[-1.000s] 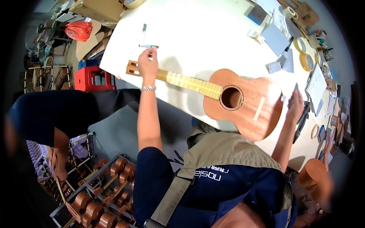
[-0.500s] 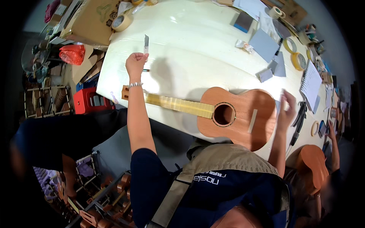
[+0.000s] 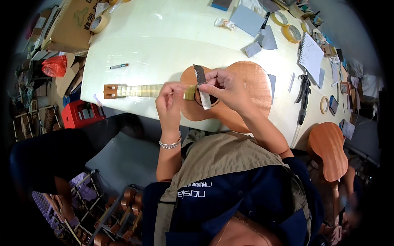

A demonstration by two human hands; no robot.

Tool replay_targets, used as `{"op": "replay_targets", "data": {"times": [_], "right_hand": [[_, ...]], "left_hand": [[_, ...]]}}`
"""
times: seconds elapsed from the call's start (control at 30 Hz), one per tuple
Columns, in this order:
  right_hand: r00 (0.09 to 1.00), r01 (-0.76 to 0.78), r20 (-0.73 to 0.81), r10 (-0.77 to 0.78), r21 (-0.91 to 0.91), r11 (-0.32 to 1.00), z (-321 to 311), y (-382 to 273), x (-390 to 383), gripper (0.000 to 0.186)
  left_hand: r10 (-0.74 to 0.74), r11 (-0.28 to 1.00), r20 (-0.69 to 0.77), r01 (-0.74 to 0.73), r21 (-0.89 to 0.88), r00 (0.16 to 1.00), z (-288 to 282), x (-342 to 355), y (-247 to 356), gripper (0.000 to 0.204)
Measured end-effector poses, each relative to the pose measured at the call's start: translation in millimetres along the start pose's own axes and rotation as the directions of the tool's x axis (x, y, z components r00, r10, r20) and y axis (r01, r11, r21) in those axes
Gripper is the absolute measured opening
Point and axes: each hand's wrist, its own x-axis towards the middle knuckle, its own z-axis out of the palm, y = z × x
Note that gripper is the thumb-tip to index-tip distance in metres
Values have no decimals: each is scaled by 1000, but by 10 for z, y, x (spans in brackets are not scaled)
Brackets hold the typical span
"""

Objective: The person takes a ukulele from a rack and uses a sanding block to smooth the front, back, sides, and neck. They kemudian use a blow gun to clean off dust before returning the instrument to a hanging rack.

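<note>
1. The ukulele (image 3: 252,76) lies face up on the worktop (image 3: 152,41), its headstock (image 3: 110,91) toward the left and its body in front of the person.
2. Striped yellowish tape (image 3: 139,91) covers much of the neck.
3. The right hand (image 3: 229,88) pinches a flat strip (image 3: 199,74), dark at the upper end and whitish at the lower, between thumb and fingers. In this view the strip crosses in front of the soundhole.
4. The left hand (image 3: 170,98), just left of the strip, has its fingers loosely curled in front of the neck; I cannot tell whether they grip anything. A bracelet (image 3: 170,143) circles that wrist.
5. A marker (image 3: 119,66) lies beyond the neck, near the headstock.
6. Right of the body are a black tool (image 3: 303,94), a spiral notebook (image 3: 310,57) and a narrow tape ring (image 3: 324,105).
7. Farther back lie grey sheets (image 3: 248,20) and a yellow tape roll (image 3: 291,34).
8. A red stool (image 3: 80,115) stands at the worktop's left; at the right edge is another ukulele (image 3: 328,149).
</note>
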Motion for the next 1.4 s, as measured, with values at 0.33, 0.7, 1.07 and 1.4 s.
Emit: {"op": "replay_targets", "data": {"times": [0.33,0.7,1.07,1.4], "right_hand": [[985,123,127,-118,-28,992,102,-32,-283,26],[965,2,262,-9,28,1000,130,-1,-457,26],[958,13,287,0,-43,999,179,139,-441,17],[970,78,244,-18,-238,968,132,174,-528,18]], "left_hand": [[-22,983,-58,32,178,998,89,-126,58,16],[122,989,-323,-85,125,938,-350,-320,185,8],[121,608,-165,58,792,979,-577,-774,271,15],[42,928,-29,-28,370,999,-150,-630,12,9]]}}
